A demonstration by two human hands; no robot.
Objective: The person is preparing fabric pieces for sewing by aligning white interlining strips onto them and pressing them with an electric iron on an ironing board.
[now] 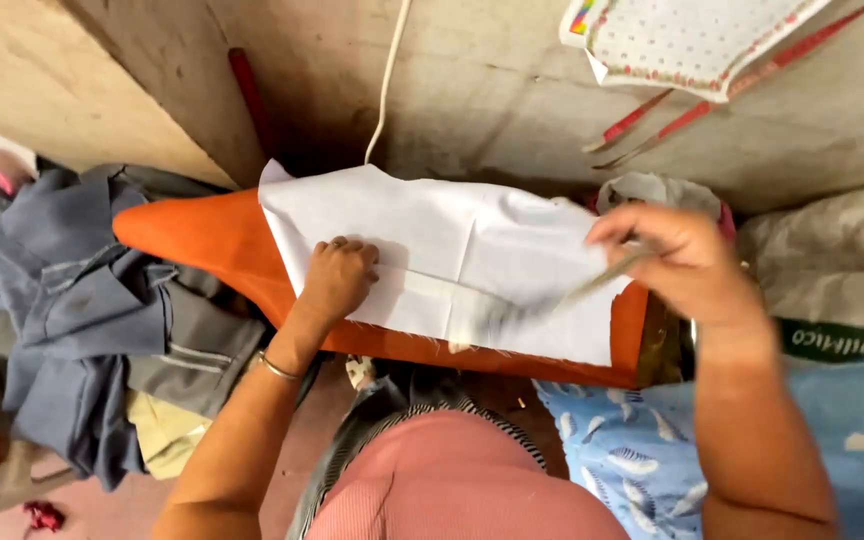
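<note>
- Head view: a white cloth lies spread over an orange padded board, covering its middle and right end; the board's pointed left end is bare.
- The left hand rests fist-like, fingers curled, knuckles up, pressing on the cloth near its left edge, toward the near side of the board. It pins the fabric and clasps nothing that I can see.
- The right hand sits at the board's right end, fingers pinched shut round a thin stick-like tool. The tool slants down-left from the grip, its blurred tip on the cloth near the near edge.
- By my reckoning the cloth is already laid out and mostly flat, with a few soft folds near the far edge. Work with the tool along the near strip looks in hand; I can make out no clear mark or line on the fabric.
- The cloth lies under both hands, stretching between them.
- Around: a heap of grey-blue garments left of the board, a blue printed fabric at the near right, and a white cord hanging down the wall behind.
</note>
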